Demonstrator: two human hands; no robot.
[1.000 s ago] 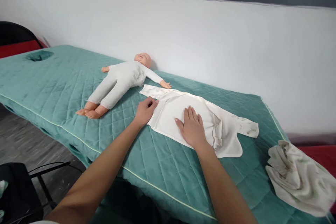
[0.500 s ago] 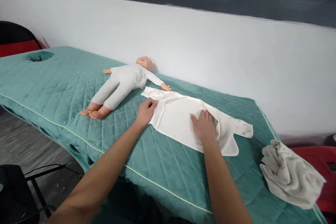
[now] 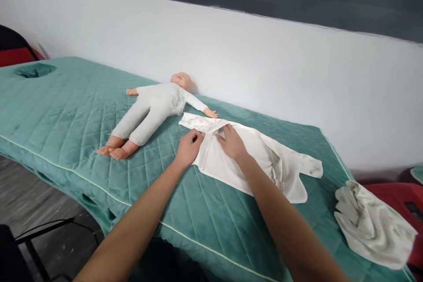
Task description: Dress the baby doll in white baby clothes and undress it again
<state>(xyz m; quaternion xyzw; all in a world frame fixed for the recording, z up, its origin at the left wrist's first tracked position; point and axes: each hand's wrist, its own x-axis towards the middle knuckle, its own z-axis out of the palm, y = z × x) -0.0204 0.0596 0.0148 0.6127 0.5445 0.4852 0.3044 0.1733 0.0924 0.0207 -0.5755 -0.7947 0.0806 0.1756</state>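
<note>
A white long-sleeved baby shirt (image 3: 228,172) with small prints on its sleeves lies spread out, its front open. My left hand (image 3: 190,147) is closed at the shirt's left side, just below the printed left sleeve, pinching the cloth edge. On the upper part of the shirt rests my right hand (image 3: 233,143), thumb and fingers apart, fingertips touching a folded flap near the neckline. A baby doll (image 3: 161,99) in a white body lies on its back to the left of the shirt. One doll hand reaches close to the left sleeve.
Under everything is a green quilted bed cover (image 3: 79,119) with a face hole (image 3: 35,70) at the far left. A crumpled printed cloth (image 3: 373,224) lies at the right end, by a red chair (image 3: 396,198). Behind the bed runs a white wall (image 3: 264,61).
My right hand has moved left and up across the shirt, from its right part to the fold near the neckline. My left hand stays at the left edge. The view has shifted slightly.
</note>
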